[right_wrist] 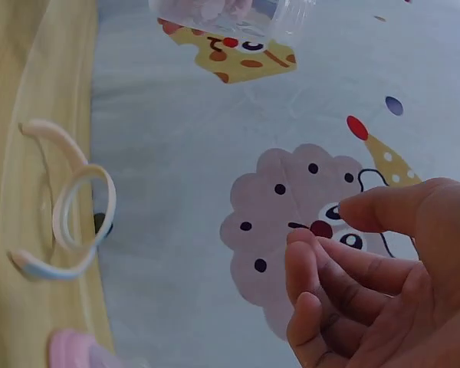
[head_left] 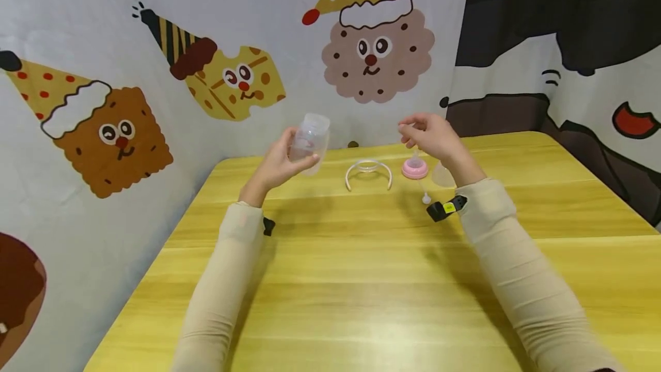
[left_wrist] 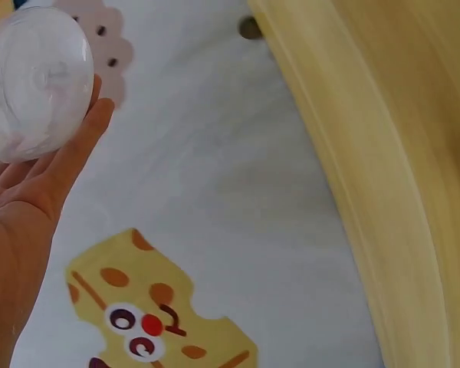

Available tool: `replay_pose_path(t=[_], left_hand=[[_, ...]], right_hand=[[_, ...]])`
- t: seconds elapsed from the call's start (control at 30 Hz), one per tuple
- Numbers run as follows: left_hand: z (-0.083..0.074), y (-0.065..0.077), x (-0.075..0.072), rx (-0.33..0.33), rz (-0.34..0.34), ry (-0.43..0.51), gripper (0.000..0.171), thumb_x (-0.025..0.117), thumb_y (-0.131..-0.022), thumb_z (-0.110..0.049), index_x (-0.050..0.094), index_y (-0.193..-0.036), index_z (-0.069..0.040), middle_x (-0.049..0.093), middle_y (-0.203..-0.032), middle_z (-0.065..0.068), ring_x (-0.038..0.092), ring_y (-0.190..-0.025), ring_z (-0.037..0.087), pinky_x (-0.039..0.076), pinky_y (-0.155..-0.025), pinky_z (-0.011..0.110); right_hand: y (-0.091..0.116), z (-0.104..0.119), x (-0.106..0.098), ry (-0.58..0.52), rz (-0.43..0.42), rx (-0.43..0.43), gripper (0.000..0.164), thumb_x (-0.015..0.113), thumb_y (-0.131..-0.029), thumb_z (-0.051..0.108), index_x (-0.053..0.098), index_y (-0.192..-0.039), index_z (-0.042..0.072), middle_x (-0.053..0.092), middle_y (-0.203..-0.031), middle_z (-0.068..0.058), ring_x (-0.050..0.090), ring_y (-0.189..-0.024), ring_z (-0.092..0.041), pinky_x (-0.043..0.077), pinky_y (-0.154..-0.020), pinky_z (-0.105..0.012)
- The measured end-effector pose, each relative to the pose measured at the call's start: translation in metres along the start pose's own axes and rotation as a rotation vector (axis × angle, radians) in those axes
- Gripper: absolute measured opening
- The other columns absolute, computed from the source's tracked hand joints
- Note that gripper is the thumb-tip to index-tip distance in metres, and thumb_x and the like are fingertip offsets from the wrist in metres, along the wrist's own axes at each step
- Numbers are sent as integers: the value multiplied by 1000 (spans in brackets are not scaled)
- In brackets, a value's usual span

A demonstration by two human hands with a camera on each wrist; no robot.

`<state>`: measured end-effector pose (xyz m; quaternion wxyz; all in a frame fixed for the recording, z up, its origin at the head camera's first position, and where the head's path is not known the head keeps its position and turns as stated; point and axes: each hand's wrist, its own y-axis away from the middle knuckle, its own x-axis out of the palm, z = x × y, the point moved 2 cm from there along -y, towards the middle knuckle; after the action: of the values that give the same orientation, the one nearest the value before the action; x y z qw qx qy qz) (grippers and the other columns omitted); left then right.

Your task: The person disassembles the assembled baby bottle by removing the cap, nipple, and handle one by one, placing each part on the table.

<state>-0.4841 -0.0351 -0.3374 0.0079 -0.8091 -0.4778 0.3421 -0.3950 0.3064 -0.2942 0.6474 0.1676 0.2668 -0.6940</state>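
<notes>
My left hand (head_left: pixel 277 164) grips a clear baby bottle (head_left: pixel 311 141) above the far left of the table, its thumb and fingers round the sides. In the left wrist view the transparent bottom of the bottle (left_wrist: pixel 46 84) faces the camera. My right hand (head_left: pixel 435 138) hovers over the table's far edge with fingers loosely bent. Nothing lies between thumb and fingertips of that right hand (right_wrist: pixel 383 276) in the right wrist view. Below it a pink collar (head_left: pixel 415 170) with a clear nipple sits on the table. A thin tube with a white weighted end (head_left: pixel 426 198) lies in front.
A white curved bottle handle (head_left: pixel 368 162) with a middle ring stands between the hands on the wooden table (head_left: pixel 330 280). Behind the right wrist, partly covered, is a clear dome cap (head_left: pixel 442 176). A cartoon-printed cloth (head_left: pixel 310 85) hangs just past the table's far edge.
</notes>
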Motion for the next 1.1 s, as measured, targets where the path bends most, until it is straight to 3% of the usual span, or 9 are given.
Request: replay_pose_path(t=[0.1,0.33,0.6,0.8,0.9,1.1], left_hand=[[6,-5,-3,-35,-2,-10,70,81,-94,-29,42,-148,-7,57,-140,18,62,-123,35,53,-102,53],[14,-23,8,-61,89,-42,75,84,-90,-26,41,-147,-6,55,-141,17,60,-127,35,53,-103,53],[33,-26,17,-72,117,-239,77,84,-89,-35,45,-149,-8,52,-136,18,47,-124,37,45,-101,56],[44,-36,20,-71,161,-148,76,84,-87,-17,43,-149,-2,59,-133,21,57,-118,38,49,-100,54],[48,-38,24,-102,206,-101,79,84,-86,-10,39,-151,0,58,-136,23,59,-120,39,48,-104,56],[56,-37,24,-188,241,-135,90,85,-88,-15,28,-156,3,51,-144,25,54,-128,40,44,-111,58]], right_hand=[[-2,8,-5,61,9,-21,41,56,-111,31,64,-138,2,71,-112,-19,66,-88,-17,50,-82,-34],[-1,24,-23,233,25,-47,40,57,-109,31,66,-135,2,72,-110,-18,70,-100,-34,54,-81,-37],[1,42,-21,309,67,-75,39,58,-107,25,67,-135,-1,72,-105,-17,69,-93,-31,52,-74,-34],[-1,46,-10,316,89,-96,38,60,-107,24,66,-135,-1,71,-97,-15,65,-84,-26,48,-69,-32],[-1,45,-7,323,91,-95,38,60,-107,24,67,-134,-1,70,-97,-16,63,-81,-24,49,-69,-33],[0,40,-4,321,107,-91,36,60,-107,24,67,-133,-1,70,-97,-19,62,-77,-23,49,-68,-33]])
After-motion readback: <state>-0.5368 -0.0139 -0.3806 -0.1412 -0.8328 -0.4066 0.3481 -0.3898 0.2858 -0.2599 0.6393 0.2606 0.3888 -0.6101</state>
